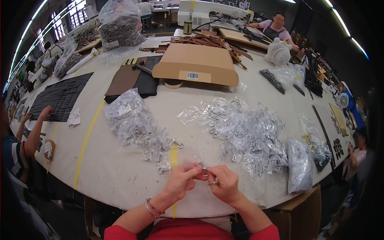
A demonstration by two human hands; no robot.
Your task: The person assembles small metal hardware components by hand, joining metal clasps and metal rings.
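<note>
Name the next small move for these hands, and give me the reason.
Probably turn the small metal piece slightly with the right hand while the left hand steadies it: its looped end shows between the hands, but the rest is partly hidden.

Wht tbl (pixel 120 172) holds bagged metal pcs (pixel 254 138), gry pkg (pixel 299 166), blk strips (pixel 60 97).

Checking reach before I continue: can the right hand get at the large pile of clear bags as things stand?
Probably yes: the right hand is close to the pile of clear bags, with only tabletop showing between them. It appears occupied, though, with a small metal piece.
</note>
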